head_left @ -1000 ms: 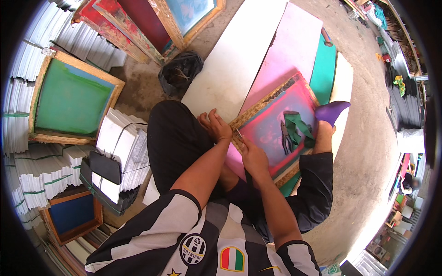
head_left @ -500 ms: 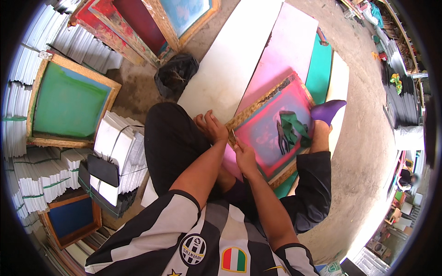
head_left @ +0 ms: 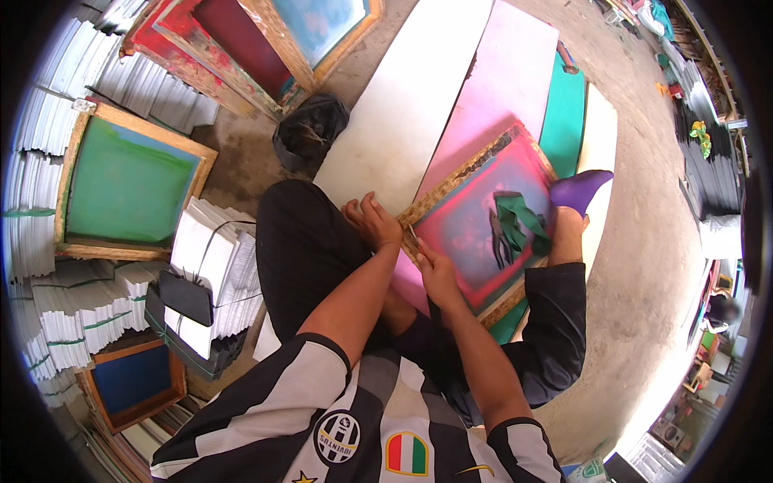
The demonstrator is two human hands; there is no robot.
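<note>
At the near corner of the wooden screen frame point(head_left: 483, 221), propped between our knees on the floor, our left hand point(head_left: 372, 219) gripped the rim. Our right hand point(head_left: 436, 270) pinched the adjoining edge; a green cloth point(head_left: 522, 221) lay on the mesh beyond.

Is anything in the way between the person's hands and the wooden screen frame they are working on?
Nothing visible. The left hand and right hand already rest on the near corner of the wooden screen frame. The pliers and green cloth lie farther in, on the mesh.
</note>
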